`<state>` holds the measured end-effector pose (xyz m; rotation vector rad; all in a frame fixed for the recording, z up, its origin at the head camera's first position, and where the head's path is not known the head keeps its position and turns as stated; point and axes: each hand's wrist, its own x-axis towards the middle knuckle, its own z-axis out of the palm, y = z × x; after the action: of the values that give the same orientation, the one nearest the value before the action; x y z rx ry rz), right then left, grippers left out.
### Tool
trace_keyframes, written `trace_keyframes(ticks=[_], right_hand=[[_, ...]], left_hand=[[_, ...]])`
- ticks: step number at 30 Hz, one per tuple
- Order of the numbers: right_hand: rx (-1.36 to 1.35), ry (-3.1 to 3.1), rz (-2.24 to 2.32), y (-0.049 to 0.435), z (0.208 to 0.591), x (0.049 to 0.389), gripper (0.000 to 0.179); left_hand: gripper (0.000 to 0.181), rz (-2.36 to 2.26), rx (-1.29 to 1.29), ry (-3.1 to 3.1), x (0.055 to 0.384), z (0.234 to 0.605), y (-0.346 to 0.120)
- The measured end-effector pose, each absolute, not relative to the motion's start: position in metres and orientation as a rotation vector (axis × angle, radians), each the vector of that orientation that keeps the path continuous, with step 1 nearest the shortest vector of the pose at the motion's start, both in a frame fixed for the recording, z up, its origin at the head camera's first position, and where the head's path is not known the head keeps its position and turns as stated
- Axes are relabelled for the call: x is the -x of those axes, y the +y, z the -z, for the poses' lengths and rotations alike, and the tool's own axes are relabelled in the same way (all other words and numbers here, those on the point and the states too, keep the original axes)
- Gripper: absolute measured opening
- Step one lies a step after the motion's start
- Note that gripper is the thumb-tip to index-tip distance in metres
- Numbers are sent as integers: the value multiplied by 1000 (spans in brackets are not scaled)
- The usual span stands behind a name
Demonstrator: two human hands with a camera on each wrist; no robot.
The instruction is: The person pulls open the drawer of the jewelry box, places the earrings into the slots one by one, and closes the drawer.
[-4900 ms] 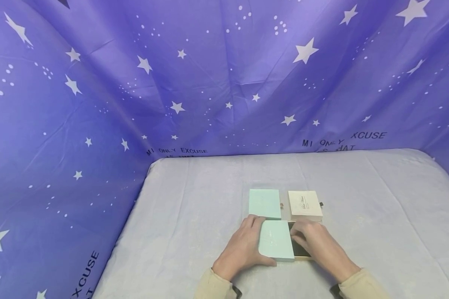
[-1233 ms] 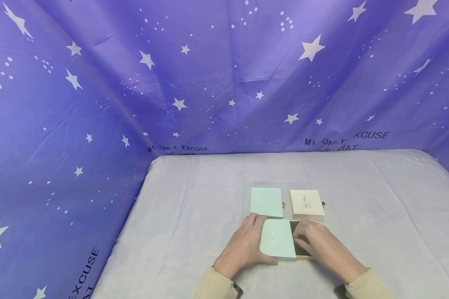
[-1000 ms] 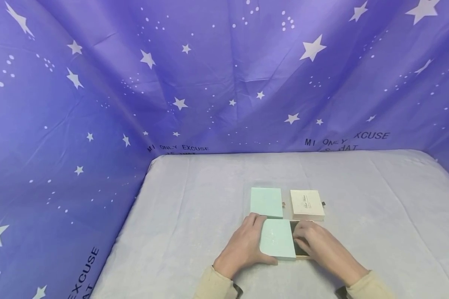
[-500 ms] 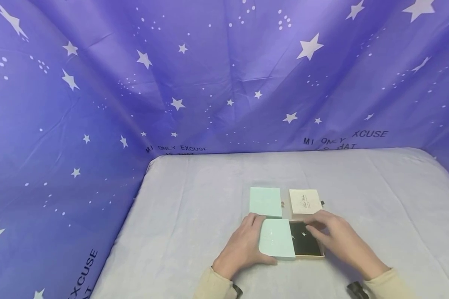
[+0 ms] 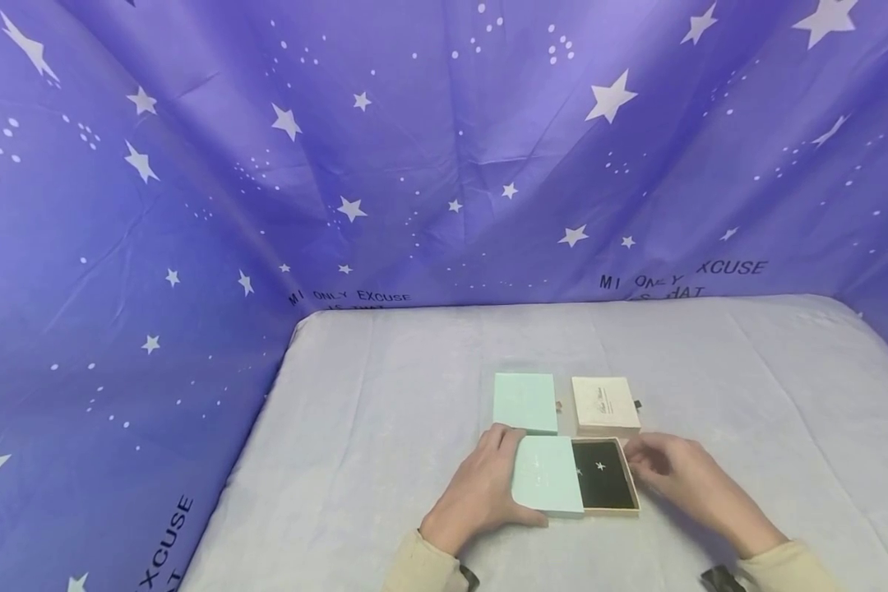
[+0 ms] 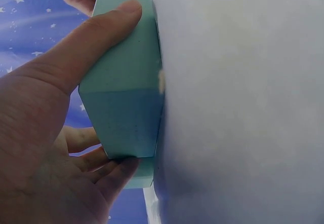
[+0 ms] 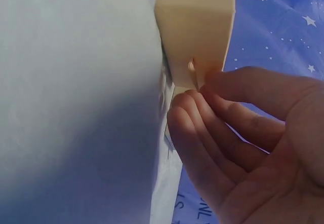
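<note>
My left hand (image 5: 481, 485) grips a mint-green slide-out jewelry box (image 5: 543, 477), thumb along its near side and fingers at the far side. Its tan drawer (image 7: 197, 31) sticks out to the right, showing a black pad (image 5: 610, 489). On the pad lies a small silver star-shaped piece of jewelry (image 5: 601, 466); a second shiny bit sits by the sleeve's edge. At the drawer's right end, my right hand (image 5: 681, 473) pinches the short pull ribbon (image 7: 194, 69) between thumb and index finger, its other fingers curled beneath.
Behind stand another mint-green box (image 5: 525, 401) with a small brown tab and a cream box (image 5: 604, 404) with dark lettering and a black tab. A pale cloth (image 5: 385, 395) covers the table, and a purple star-printed curtain (image 5: 444, 148) rises at the back and sides.
My right hand has left the inside of the drawer and moved right to its end, uncovering the black pad and silver star. My left hand still holds the box in place.
</note>
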<state>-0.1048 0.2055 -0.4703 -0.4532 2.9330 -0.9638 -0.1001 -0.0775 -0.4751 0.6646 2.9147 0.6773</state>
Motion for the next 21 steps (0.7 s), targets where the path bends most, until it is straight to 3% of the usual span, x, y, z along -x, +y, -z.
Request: trace_keyframes(ticks=[12,21], right_hand=[[532,2781,932,219,479,108,7],[600,2464,1219,224,480,111,13]], left_hand=[[105,-677,-670,2920,100,478,-77],[105,-671,-674,2930,101,478,-78]])
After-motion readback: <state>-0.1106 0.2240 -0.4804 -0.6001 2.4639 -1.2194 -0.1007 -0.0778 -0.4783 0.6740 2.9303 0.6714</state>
